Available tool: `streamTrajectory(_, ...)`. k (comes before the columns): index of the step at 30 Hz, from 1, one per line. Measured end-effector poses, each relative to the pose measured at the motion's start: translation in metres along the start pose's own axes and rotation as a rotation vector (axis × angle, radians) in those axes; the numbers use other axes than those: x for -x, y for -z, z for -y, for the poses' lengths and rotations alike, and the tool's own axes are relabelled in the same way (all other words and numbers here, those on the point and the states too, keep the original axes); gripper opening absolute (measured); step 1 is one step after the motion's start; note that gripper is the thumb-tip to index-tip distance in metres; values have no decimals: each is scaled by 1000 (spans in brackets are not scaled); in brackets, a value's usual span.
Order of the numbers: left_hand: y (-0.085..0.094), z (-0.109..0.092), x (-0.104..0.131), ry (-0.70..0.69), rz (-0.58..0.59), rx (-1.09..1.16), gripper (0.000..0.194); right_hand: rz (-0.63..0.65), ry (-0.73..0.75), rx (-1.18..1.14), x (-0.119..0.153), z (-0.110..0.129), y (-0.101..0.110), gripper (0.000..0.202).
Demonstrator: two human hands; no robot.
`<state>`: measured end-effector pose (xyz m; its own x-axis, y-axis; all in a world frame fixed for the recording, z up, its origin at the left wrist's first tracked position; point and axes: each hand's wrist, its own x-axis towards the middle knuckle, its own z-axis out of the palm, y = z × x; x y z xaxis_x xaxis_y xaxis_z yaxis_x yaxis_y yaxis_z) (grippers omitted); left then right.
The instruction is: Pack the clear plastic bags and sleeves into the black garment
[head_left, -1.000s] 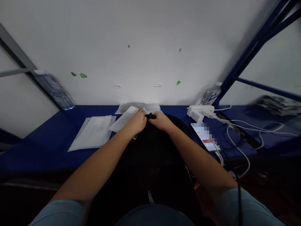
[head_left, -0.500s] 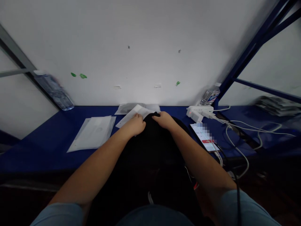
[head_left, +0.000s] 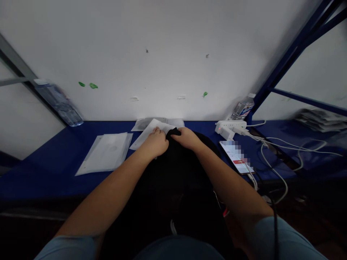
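Pinching a gathered edge of soft black cloth (head_left: 175,162) between thumb and fingers, the right hand (head_left: 187,138) seems to hold that corner raised so it stays clear of the flat, translucent white plastic bag (head_left: 143,138) beside it. The left hand (head_left: 157,143) lies over the bag with its fingers bent, probably to steady it against the cloth — though its thumb is hidden, so I cannot tell whether it grips anything. The cloth's raised edge sits between the two hands, its dark body spreading below them toward the wearer; the bag reaches out beyond the left fingers on the blue tabletop (head_left: 51,159). More flat, translucent bags (head_left: 104,153) lie farther left — near enough, perhaps, for easy reach.
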<state>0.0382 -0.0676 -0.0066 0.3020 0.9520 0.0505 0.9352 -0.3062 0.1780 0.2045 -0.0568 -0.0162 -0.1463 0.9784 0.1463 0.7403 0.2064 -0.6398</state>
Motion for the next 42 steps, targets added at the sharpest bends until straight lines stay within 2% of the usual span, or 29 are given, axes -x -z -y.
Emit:
streamTrajectory(4,3,5,-12,-54,-90,20,49,56,77,-58,2,2,2,19)
streamTrajectory(9,1,5,-19,-107,-142,3,44,89,134,-64,2,3,-1,15)
streamTrajectory(14,-2,-1,-15,-126,-118,12,48,152,204,-82,1,3,-10,12)
streamTrajectory(17,-2,-1,-12,-148,-115,23,49,128,145,-124,3,4,-12,13)
streamTrajectory(19,-2,0,-12,-136,-119,14,48,51,49,-161,3,5,-13,14)
streamTrajectory(21,-3,1,-13,-101,-124,-1,46,-30,-78,-218,2,3,-13,28)
streamTrajectory(23,-4,2,-13,-72,-132,-11,43,-34,-159,-289,-1,2,-14,35)
streamTrajectory(24,-4,2,-14,-63,-135,-14,42,-10,-165,-319,-2,1,-14,31)
streamTrajectory(28,-4,2,-14,-52,-134,-25,41,80,-20,-384,-3,-1,-15,13)
streamTrajectory(31,-3,3,-15,-46,-126,-7,40,195,128,-423,-2,-1,-15,16)
streamTrajectory(33,-3,3,-15,-44,-118,9,39,229,165,-399,-2,0,-16,19)
streamTrajectory(36,-7,1,-13,-59,-104,1,40,129,83,-292,-2,2,-17,18)
streamTrajectory(39,-10,0,-10,-94,-102,-6,41,-64,-46,-185,-2,4,-20,9)
streamTrajectory(42,-6,5,-5,-85,-63,9,42,-195,-103,-96,-1,2,-22,25)
